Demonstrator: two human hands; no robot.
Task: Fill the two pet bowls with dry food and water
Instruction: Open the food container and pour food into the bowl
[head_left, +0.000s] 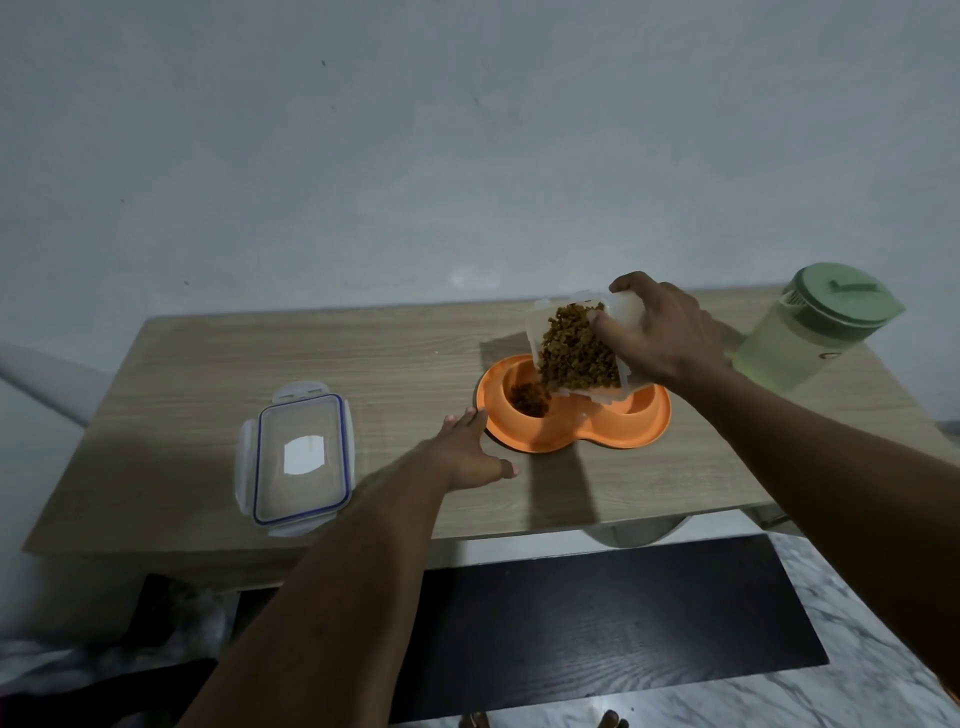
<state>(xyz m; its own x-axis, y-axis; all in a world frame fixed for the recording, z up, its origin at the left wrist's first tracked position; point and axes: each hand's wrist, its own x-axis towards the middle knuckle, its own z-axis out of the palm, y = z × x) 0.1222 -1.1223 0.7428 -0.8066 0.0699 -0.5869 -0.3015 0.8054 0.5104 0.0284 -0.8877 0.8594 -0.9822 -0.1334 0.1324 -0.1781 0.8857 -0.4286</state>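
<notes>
An orange double pet bowl (608, 434) sits on the wooden table, right of centre. My right hand (665, 332) grips a clear plastic container (563, 343) full of brown dry food, tilted over the left bowl. Kibble spills into that left bowl (529, 400), which holds a small heap. The container hides most of the right bowl (641, 405). My left hand (470, 452) rests flat on the table with fingers spread, its fingertips touching the orange rim. A clear water jug with a green lid (815, 327) stands at the far right of the table.
The container's clear lid with blue seal (298, 460) lies flat on the left part of the table (260, 364). A pale wall rises behind the table. Below the front edge are a dark mat (597, 623) and marble floor.
</notes>
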